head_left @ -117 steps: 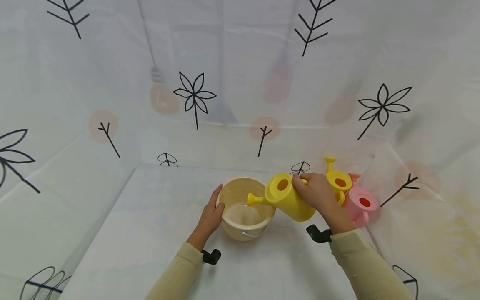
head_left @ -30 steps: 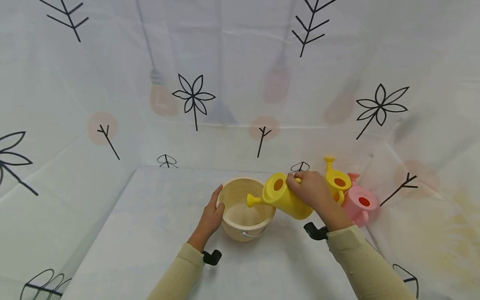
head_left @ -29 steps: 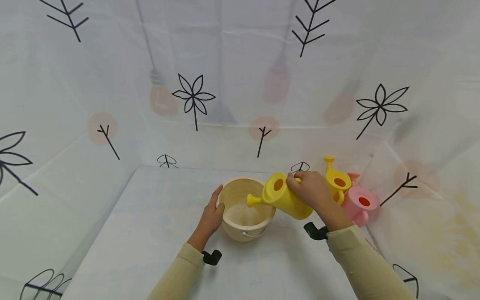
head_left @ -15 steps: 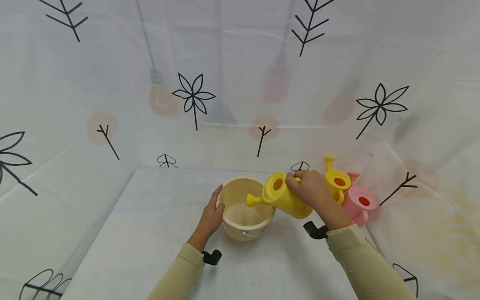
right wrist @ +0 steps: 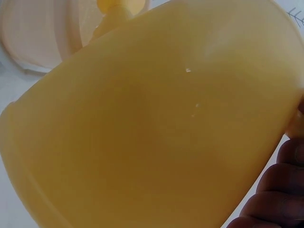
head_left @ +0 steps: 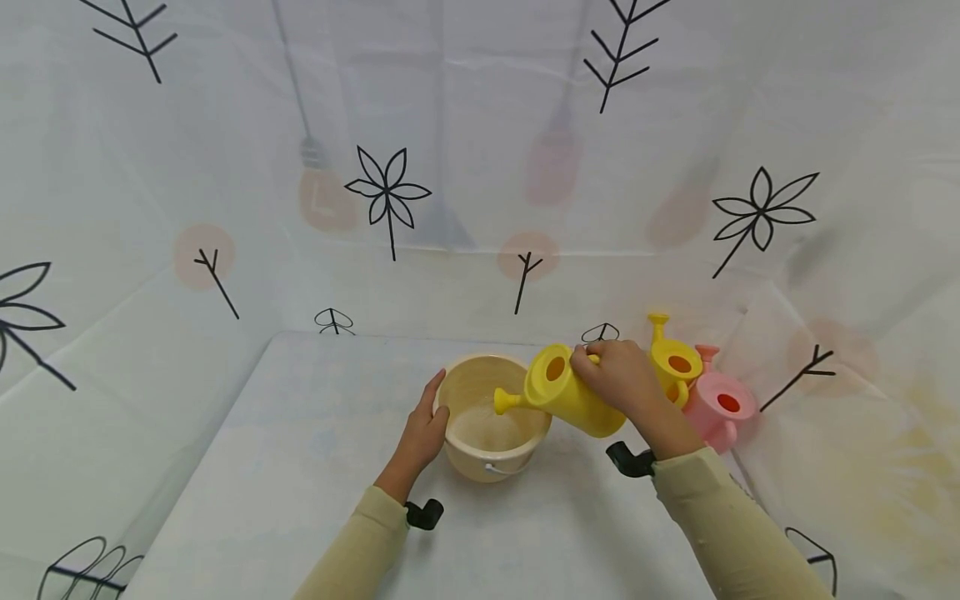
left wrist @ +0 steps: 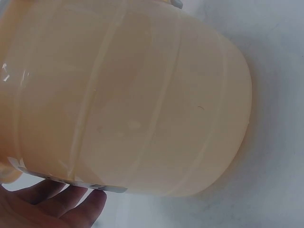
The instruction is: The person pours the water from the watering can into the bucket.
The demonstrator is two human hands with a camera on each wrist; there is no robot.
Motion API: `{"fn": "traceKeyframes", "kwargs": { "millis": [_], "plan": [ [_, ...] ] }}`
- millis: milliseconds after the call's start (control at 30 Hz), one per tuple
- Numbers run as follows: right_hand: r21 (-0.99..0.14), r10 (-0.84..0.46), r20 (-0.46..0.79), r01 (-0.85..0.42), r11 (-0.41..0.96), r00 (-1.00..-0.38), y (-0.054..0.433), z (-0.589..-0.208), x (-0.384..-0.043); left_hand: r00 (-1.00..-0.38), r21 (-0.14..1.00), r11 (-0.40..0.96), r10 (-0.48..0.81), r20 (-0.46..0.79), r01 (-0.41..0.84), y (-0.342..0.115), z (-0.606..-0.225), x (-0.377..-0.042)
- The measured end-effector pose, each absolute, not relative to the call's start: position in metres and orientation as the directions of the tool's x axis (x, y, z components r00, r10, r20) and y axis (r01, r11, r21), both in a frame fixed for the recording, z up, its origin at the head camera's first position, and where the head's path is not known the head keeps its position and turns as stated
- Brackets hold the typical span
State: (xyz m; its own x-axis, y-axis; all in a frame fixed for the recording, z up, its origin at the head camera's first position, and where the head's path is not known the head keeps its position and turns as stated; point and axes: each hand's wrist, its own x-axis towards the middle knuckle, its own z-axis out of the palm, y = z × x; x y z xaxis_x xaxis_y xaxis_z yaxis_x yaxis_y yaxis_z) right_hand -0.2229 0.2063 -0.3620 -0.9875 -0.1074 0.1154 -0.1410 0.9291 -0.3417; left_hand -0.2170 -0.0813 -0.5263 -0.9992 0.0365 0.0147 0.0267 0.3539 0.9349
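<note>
A cream bucket [head_left: 480, 462] with a thin white handle stands on the white table. My left hand [head_left: 420, 433] holds its left side, thumb near the rim and fingers along the outer wall; the fingertips [left wrist: 92, 204] touch that wall in the left wrist view. My right hand [head_left: 622, 379] grips the handle of a yellow watering can [head_left: 570, 396], fingers curled round it. The can is lifted and tilted left, its spout over the bucket's opening. On the bucket's floor the surface looks rippled. The can's body fills most of the right wrist view.
Beyond my right hand, a second yellow watering can [head_left: 678, 354] and a pink watering can [head_left: 720, 408] stand together at the table's right edge. A white cloth backdrop [head_left: 465, 208] with drawn plants rises behind and beside the table [head_left: 300, 467].
Over the last few seconds the watering can has shifted slightly left with my right hand and tips a little more. The bucket and my left hand stay in place.
</note>
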Motion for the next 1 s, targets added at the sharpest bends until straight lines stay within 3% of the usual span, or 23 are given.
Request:
{"fn": "traceKeyframes", "kwargs": {
  "millis": [1000],
  "plan": [
    [-0.345, -0.119, 0.106, -0.149, 0.927, -0.987, 0.2036, -0.3594, -0.2246, -0.999, 0.934, 0.357, 0.038, 0.013, 0.025, -0.0814, -0.5272, -0.2160]
  ]
}}
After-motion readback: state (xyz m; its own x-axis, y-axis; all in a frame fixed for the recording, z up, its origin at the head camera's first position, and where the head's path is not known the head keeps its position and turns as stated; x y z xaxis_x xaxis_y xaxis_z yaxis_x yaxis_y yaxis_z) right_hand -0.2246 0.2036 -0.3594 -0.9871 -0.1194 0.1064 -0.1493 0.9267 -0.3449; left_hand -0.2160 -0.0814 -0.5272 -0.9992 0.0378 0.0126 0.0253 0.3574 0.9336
